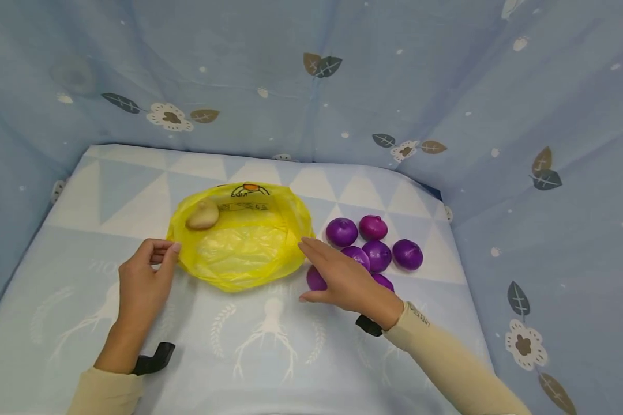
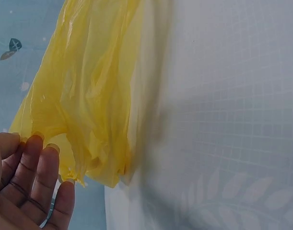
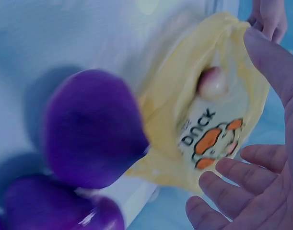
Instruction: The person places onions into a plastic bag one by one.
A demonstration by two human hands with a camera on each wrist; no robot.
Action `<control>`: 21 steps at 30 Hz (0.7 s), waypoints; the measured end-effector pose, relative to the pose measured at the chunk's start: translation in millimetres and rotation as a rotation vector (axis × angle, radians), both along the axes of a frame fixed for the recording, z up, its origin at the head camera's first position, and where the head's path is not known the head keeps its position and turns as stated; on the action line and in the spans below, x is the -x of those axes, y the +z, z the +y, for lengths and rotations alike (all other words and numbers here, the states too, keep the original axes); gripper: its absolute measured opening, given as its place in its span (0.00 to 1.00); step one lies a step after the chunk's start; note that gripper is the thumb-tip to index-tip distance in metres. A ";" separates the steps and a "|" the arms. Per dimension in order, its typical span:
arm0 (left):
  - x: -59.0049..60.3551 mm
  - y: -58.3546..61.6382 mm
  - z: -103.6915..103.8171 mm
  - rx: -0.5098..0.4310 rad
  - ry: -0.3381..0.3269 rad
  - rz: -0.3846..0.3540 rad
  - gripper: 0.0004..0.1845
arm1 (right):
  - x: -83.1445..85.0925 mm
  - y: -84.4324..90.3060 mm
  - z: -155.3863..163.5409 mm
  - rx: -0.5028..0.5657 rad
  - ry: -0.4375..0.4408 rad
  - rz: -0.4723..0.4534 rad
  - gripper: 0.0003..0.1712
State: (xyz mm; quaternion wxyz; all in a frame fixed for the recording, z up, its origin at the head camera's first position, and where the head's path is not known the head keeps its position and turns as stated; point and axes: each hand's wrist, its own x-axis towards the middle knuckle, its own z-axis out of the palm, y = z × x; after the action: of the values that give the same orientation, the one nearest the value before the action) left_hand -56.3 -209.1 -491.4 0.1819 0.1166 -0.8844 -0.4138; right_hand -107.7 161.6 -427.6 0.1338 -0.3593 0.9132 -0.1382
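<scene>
A yellow plastic bag printed with a duck lies with its mouth wide on the table. My left hand pinches the left rim of the bag between thumb and fingers. Inside the bag, toward its left end, is a pale, pinkish-tan bulb. My right hand, fingers extended and thumb apart, holds nothing; its fingertips are at the bag's right rim, and I cannot tell whether they touch. Several purple onions are grouped beyond and beneath it, partly hidden by it. One onion looms close in the right wrist view.
A pale blue and white patterned cloth covers the table. Behind and at the sides hangs a blue curtain with leaves and flowers. Black wrist mounts sit on both wrists.
</scene>
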 end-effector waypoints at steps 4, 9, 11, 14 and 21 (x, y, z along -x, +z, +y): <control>-0.5 0.6 -1.4 0.004 0.008 -0.003 0.13 | -9.0 -3.5 20.1 0.008 -0.052 0.013 0.62; -0.4 -0.7 -0.6 0.012 -0.001 0.003 0.13 | -26.2 -9.3 47.3 0.004 -0.139 0.045 0.64; -0.4 -1.0 -0.4 0.015 -0.003 0.008 0.12 | -33.1 -12.4 57.1 0.003 -0.167 0.067 0.65; -0.5 -1.1 -0.7 0.022 0.001 0.017 0.12 | -41.8 -17.3 69.8 0.002 -0.212 0.106 0.64; -0.2 -1.6 -1.9 0.020 0.010 0.012 0.12 | -56.1 -29.4 93.5 0.025 -0.340 0.175 0.62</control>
State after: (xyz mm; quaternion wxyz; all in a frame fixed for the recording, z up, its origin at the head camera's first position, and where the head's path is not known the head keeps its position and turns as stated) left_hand -56.1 -211.0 -493.1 0.1903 0.1167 -0.8868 -0.4046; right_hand -51.6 255.1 -457.1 0.0243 -0.2122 0.9671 -0.1383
